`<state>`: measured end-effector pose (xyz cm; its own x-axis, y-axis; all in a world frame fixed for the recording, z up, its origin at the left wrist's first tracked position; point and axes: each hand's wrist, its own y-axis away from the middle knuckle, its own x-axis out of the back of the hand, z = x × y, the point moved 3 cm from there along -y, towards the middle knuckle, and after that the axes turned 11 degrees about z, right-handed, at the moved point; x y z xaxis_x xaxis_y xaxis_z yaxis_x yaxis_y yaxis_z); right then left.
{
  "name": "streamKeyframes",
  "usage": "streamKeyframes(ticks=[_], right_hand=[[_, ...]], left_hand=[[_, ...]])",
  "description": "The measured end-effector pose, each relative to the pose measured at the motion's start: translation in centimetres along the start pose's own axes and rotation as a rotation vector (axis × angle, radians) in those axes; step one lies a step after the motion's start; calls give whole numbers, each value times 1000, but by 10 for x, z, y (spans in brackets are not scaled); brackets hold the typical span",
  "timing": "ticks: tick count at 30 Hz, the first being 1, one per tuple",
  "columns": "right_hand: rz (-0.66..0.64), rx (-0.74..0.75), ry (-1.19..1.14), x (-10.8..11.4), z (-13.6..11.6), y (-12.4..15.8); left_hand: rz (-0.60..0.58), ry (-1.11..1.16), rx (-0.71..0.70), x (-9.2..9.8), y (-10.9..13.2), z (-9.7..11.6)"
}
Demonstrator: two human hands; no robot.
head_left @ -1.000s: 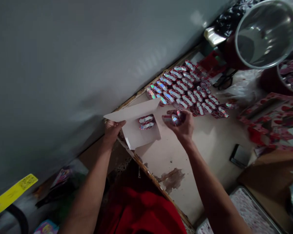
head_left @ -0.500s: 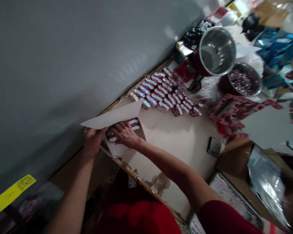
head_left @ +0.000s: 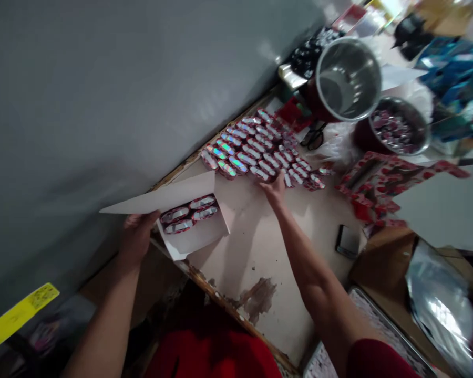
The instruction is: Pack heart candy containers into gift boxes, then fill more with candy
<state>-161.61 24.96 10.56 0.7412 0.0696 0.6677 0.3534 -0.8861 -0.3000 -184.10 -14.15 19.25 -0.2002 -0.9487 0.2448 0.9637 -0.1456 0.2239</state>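
Note:
An open white carton (head_left: pixel 197 242) sits at the table's corner, its lid raised toward the wall. Inside, several red packs with shiny silver-white tops (head_left: pixel 179 226) fill the part nearest the lid. My left hand (head_left: pixel 137 231) grips the carton's left side by the lid, thumb on the edge and fingers partly hidden. My right hand (head_left: pixel 274 191) is at the front edge of a block of similar packs (head_left: pixel 252 149) standing in slanted rows. Its thumb and fingers are apart at the nearest packs, with the fingertips partly hidden.
Beyond the rows stand a steel pot (head_left: pixel 349 79) and another pot with small wrapped pieces (head_left: pixel 394 128). A small dark scale-like device (head_left: pixel 347 240) lies on the right. Nearer me are a brown cardboard box (head_left: pixel 382 257) and a tray (head_left: pixel 372 310). A grey wall (head_left: pixel 102 94) borders the left.
My right hand has left the carton and moved right to the rows of packs. My left hand stays at the carton, whose packs now show more fully.

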Motion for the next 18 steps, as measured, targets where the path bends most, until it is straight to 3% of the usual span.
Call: streamKeyframes(ticks=[6, 10, 14, 16, 18], right_hand=[[-45, -13, 196, -26, -14, -25], [-81, 89, 247, -17, -29, -18], [-63, 141, 52, 30, -72, 45], [-187, 237, -70, 48, -107, 89], [-406, 420, -139, 51, -144, 132]], left_hand=[[24, -26, -34, 2, -16, -16], [36, 15, -33, -1, -9, -20], [54, 50, -16, -6, 0, -17], [56, 37, -28, -7, -1, -17], [45, 23, -36, -6, -3, -19]])
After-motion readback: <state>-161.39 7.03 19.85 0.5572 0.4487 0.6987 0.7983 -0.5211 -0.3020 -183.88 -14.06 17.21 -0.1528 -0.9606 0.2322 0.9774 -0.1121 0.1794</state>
